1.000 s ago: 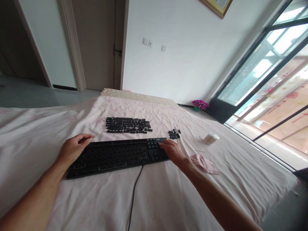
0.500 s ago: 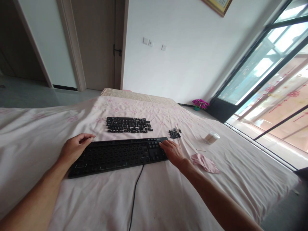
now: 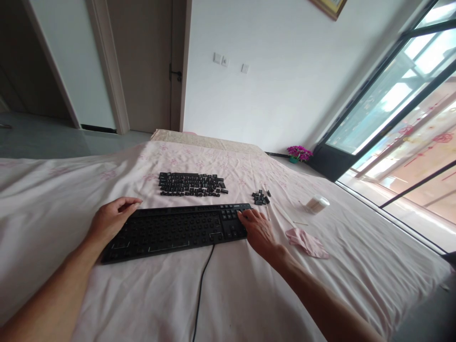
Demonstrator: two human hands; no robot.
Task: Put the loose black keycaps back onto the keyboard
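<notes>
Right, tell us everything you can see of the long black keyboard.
The long black plastic-looking keyboard lies on the pale pink floral cloth, slanted slightly, its right end farther off. Its main section appears stripped of keycaps, baring rows of dark studs and a few thin pale outlines. A thin black cable leaves its near edge. The right hand covers part of its right end; the left hand overlaps its left end, contact unclear.
</notes>
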